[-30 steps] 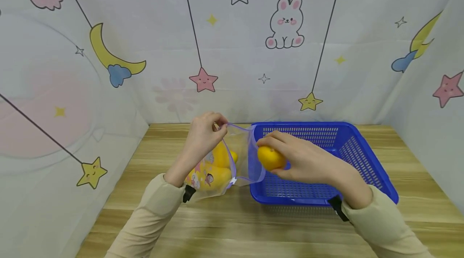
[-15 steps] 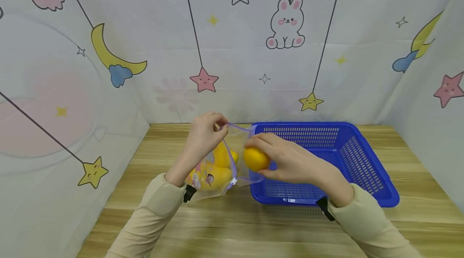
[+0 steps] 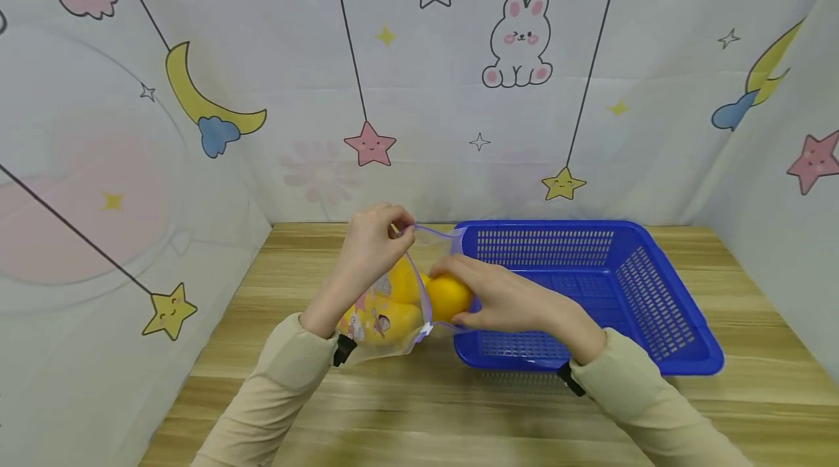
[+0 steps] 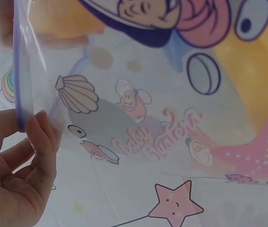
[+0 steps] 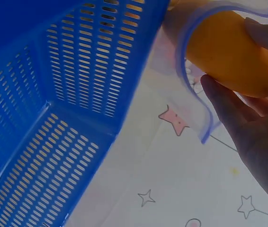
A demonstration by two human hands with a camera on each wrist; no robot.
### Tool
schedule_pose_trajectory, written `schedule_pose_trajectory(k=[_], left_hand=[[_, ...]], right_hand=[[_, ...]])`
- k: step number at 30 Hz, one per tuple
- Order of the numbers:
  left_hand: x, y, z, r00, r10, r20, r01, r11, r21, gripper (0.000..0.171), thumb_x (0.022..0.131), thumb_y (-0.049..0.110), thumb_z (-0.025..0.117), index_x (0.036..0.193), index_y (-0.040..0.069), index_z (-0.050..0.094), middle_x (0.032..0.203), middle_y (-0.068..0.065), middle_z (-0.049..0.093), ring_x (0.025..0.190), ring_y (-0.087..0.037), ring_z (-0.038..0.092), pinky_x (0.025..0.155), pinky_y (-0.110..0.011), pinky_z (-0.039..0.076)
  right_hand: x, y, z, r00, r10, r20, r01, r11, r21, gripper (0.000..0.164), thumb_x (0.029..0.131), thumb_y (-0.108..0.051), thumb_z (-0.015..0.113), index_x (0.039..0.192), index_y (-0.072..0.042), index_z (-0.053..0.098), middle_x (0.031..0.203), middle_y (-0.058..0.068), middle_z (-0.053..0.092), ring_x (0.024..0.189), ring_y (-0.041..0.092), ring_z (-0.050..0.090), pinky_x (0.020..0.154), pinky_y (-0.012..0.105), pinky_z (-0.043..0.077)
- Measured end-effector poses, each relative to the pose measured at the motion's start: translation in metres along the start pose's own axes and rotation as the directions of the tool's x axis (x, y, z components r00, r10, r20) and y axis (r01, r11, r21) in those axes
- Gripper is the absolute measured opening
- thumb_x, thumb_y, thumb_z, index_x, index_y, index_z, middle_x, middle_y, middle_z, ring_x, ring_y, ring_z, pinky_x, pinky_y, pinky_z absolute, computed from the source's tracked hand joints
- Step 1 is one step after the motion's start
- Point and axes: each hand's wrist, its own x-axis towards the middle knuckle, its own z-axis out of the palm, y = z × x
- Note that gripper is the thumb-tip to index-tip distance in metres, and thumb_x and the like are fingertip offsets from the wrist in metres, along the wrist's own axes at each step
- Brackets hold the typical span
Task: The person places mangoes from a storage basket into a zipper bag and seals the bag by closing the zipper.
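Note:
My left hand [image 3: 376, 245] pinches the purple-edged rim of a clear zip bag [image 3: 419, 328] printed with cartoons, holding its mouth open toward the right. Yellow, rounded things [image 3: 398, 318] lie inside; their kind is unclear through the print. My right hand [image 3: 507, 293] grips an orange [image 3: 449, 299] at the bag's mouth. In the right wrist view, the purple rim curves beside the orange [image 5: 238, 52], with part of the fruit within the opening. The left wrist view has my left thumb and fingers [image 4: 41, 142] on the purple edge, beside shell and starfish prints.
A blue slotted basket [image 3: 678, 292] stands on the wooden table [image 3: 393, 416] just right of the bag, under my right forearm. Its left rim lies close to the bag's mouth. A white cartoon-printed curtain [image 3: 432, 88] encloses the back and sides.
My right hand has carried the orange leftward from above the basket's left side to the bag's mouth. My left hand has stayed on the bag's rim.

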Motion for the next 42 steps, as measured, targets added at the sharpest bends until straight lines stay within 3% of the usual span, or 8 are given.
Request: schedule_pose_trajectory(k=[5, 10, 17, 22, 26, 34, 42], left_hand=[[0.000, 0.000, 0.001, 1.000, 0.003, 0.003, -0.003, 1.000, 0.002, 0.009, 0.087, 0.008, 0.064, 0.089, 0.004, 0.072, 0.086, -0.009, 0.069, 0.070, -0.019, 0.062, 0.064, -0.028, 0.055], [0.000, 0.000, 0.001, 1.000, 0.006, 0.002, -0.006, 1.000, 0.002, 0.009, 0.087, 0.009, 0.064, 0.089, 0.004, 0.072, 0.086, -0.009, 0.069, 0.069, -0.019, 0.061, 0.063, -0.028, 0.054], [0.001, 0.000, 0.002, 1.000, 0.025, 0.009, -0.025, 1.000, -0.001, 0.008, 0.087, 0.007, 0.064, 0.088, 0.004, 0.071, 0.084, -0.009, 0.069, 0.068, -0.018, 0.060, 0.062, -0.026, 0.053], [0.001, 0.000, 0.003, 0.999, 0.042, 0.005, -0.042, 0.999, -0.001, 0.008, 0.086, 0.007, 0.064, 0.086, 0.004, 0.071, 0.083, -0.009, 0.069, 0.068, -0.018, 0.060, 0.061, -0.026, 0.052], [0.001, 0.000, 0.004, 0.999, 0.049, -0.001, -0.049, 0.999, 0.016, 0.007, 0.086, 0.006, 0.065, 0.085, 0.004, 0.071, 0.082, -0.009, 0.069, 0.067, -0.018, 0.061, 0.061, -0.027, 0.053], [0.000, -0.001, 0.004, 0.998, 0.059, -0.017, -0.059, 0.998, 0.033, 0.007, 0.085, 0.006, 0.065, 0.085, 0.004, 0.072, 0.081, -0.009, 0.069, 0.067, -0.018, 0.061, 0.061, -0.028, 0.053], [0.000, -0.001, 0.004, 0.998, 0.060, -0.019, -0.059, 0.998, 0.034, 0.007, 0.086, 0.005, 0.065, 0.085, 0.003, 0.072, 0.080, -0.009, 0.069, 0.066, -0.018, 0.060, 0.061, -0.027, 0.052]], right_hand=[[0.002, 0.002, 0.003, 1.000, 0.024, 0.012, -0.023, 0.999, -0.041, 0.060, 0.083, -0.030, 0.074, 0.136, -0.017, 0.048, 0.126, -0.002, 0.056, 0.095, 0.009, 0.057, 0.081, 0.026, 0.053], [0.001, 0.001, 0.003, 0.999, 0.026, 0.021, -0.024, 0.995, -0.094, 0.058, 0.081, -0.033, 0.076, 0.132, -0.018, 0.052, 0.121, -0.004, 0.059, 0.100, 0.011, 0.054, 0.085, 0.028, 0.051], [0.002, 0.001, 0.003, 0.997, -0.002, 0.078, 0.004, 1.000, -0.029, 0.050, 0.084, -0.022, 0.073, 0.130, -0.015, 0.054, 0.121, -0.003, 0.059, 0.095, 0.010, 0.054, 0.084, 0.027, 0.050], [0.000, 0.001, 0.000, 0.993, -0.008, 0.116, 0.011, 1.000, -0.025, 0.051, 0.088, -0.015, 0.067, 0.136, -0.015, 0.051, 0.134, 0.000, 0.058, 0.111, 0.014, 0.060, 0.096, 0.032, 0.051], [0.000, 0.000, -0.004, 0.997, -0.007, 0.073, 0.012, 0.998, -0.063, 0.047, 0.089, -0.011, 0.065, 0.134, -0.015, 0.054, 0.132, -0.001, 0.059, 0.118, 0.017, 0.059, 0.098, 0.035, 0.051], [-0.003, 0.006, -0.022, 0.996, -0.047, -0.078, 0.037, 0.991, -0.127, 0.022, 0.090, -0.012, 0.065, 0.111, -0.016, 0.066, 0.103, -0.003, 0.069, 0.093, 0.011, 0.065, 0.081, 0.028, 0.055], [-0.002, 0.017, -0.040, 0.984, 0.021, -0.178, -0.059, 0.976, -0.209, 0.023, 0.088, -0.011, 0.068, 0.110, -0.015, 0.067, 0.101, -0.004, 0.066, 0.086, 0.009, 0.065, 0.074, 0.027, 0.055]])
